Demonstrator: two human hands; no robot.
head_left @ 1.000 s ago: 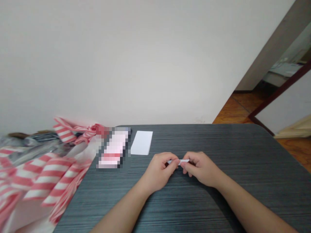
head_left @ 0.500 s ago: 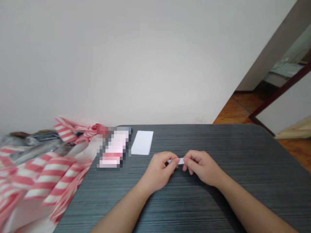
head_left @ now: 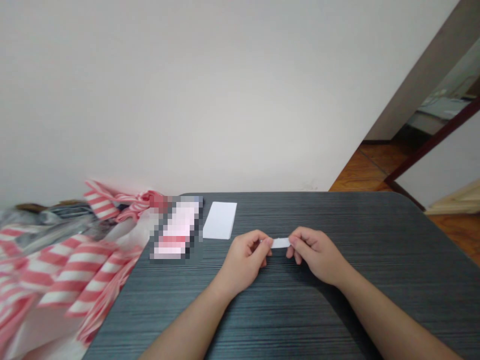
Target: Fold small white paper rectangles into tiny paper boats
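Here the left hand point(head_left: 245, 262) and right hand point(head_left: 318, 255) pinch a paper strip point(head_left: 280, 243) well inside the tabletop point(head_left: 378, 240) edges.

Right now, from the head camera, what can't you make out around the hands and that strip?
Head view:
Ends of the white strip: hidden by the fingers of the left hand and right hand.
Pink-and-white item: pixelated, kind unreadable.
Red-striped bundle: blurred, cut off by the left and bottom edges.
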